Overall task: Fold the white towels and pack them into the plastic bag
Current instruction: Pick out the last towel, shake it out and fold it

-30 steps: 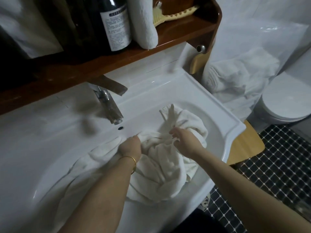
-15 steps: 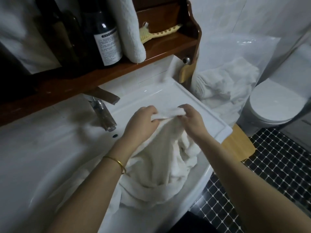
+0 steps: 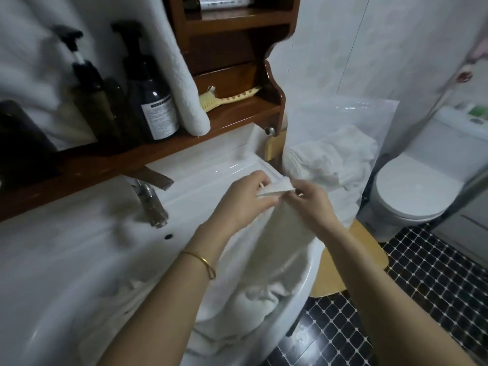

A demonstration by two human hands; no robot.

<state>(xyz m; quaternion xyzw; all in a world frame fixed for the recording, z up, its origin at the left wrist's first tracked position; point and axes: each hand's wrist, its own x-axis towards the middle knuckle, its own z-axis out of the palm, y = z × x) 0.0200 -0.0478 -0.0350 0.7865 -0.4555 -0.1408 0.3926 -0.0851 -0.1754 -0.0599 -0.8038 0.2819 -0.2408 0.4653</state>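
Pinch grips: left hand [image 3: 237, 204] and right hand [image 3: 314, 207] each hold the white towel [image 3: 272, 249] by its top edge, close together above the sink [image 3: 200, 180]. The rest hangs bunched into it. Risk: the thin pinch slips, or the tail slides over the near rim onto the floor [image 3: 422, 299]. Right of the sink, the plastic bag [image 3: 343, 114] holds folded towels [image 3: 332, 157].

Towel [image 3: 280, 233] between left hand [image 3: 237, 204], right hand [image 3: 311, 207]
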